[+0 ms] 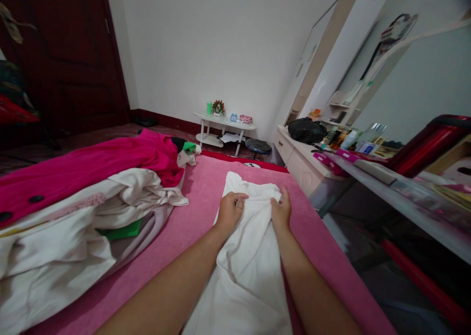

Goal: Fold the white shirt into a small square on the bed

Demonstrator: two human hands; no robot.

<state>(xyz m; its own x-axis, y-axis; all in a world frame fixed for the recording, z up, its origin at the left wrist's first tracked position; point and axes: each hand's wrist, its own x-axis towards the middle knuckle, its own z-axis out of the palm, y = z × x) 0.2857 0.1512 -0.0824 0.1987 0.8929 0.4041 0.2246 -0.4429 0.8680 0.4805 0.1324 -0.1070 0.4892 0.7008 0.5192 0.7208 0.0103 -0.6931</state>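
Note:
A white garment (248,256) lies lengthwise on the pink bed cover (195,217), its far end crumpled and its near end running out of the bottom of the view. My left hand (231,212) grips its left edge near the far end, thumb on top and fingers curled around the cloth. Opposite it, my right hand (281,208) pinches the right edge, with the thumb over the fabric and the fingers outside. Loose folds run down the cloth between my forearms. What kind of garment it is I cannot tell.
Left on the bed is a heap of clothes with a magenta coat (110,158) over white garments (55,246). A dressing table (305,163) and a cluttered glass-topped table (390,188) stand along the right. Beyond the bed are a small white table (224,121) and a round stool (257,146).

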